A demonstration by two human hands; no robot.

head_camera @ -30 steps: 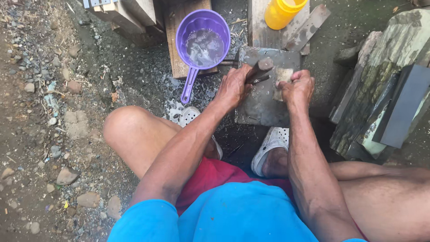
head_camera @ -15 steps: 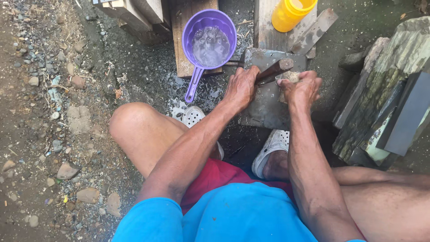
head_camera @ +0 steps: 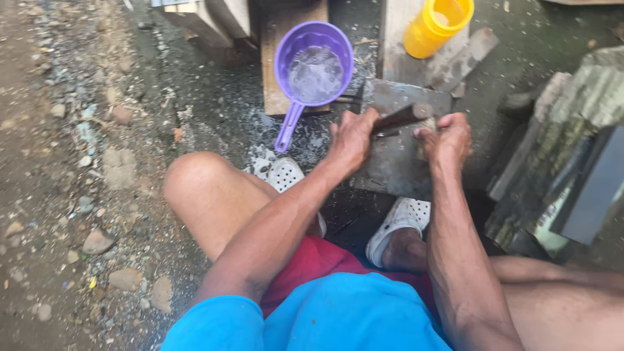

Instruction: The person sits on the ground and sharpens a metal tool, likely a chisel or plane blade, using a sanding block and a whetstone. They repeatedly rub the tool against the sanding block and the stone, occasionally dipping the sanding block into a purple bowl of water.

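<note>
Head view: we are seeing the left hand [head_camera: 354, 138] gripping a dark wooden-handled blade [head_camera: 403, 117] flat on a grey sharpening stone [head_camera: 396, 159]; the right hand [head_camera: 447, 135] is pressing curled fingers onto it. A purple plastic dipper [head_camera: 314, 68] is holding water nearby.

Hardly any packaging shows around me. Ahead of my hands, up at the top right, a yellow plastic container [head_camera: 437, 25] stands open-topped on a grey plank [head_camera: 398, 39], round and plain, with no label that I can make out. I see no signs and no screens anywhere on the wet ground here.
</note>
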